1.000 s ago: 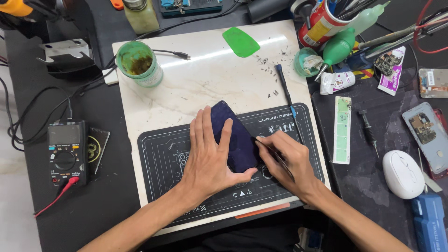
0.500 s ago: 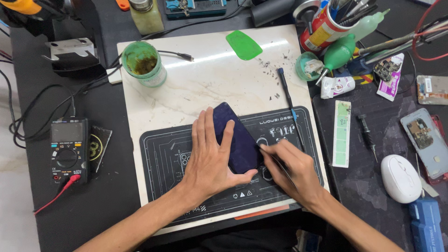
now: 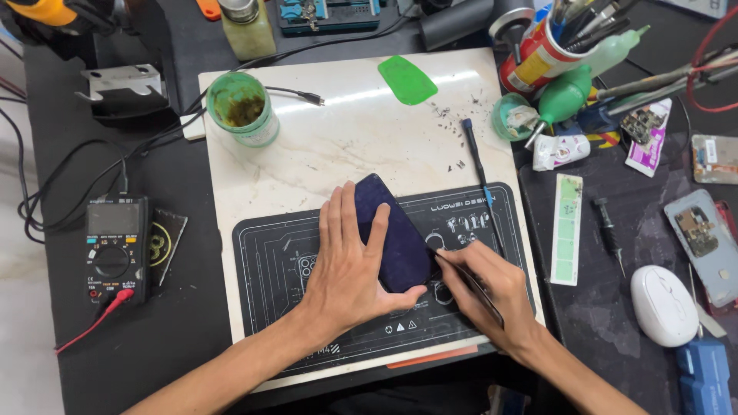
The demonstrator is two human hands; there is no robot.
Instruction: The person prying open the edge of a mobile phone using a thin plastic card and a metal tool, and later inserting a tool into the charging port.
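Hands (image 3: 350, 265) on diagonally angled phone (image 3: 392, 230)

Single head-worn view, steeply downward and fairly close over a cluttered workbench (image 3: 154, 323), hands low in frame
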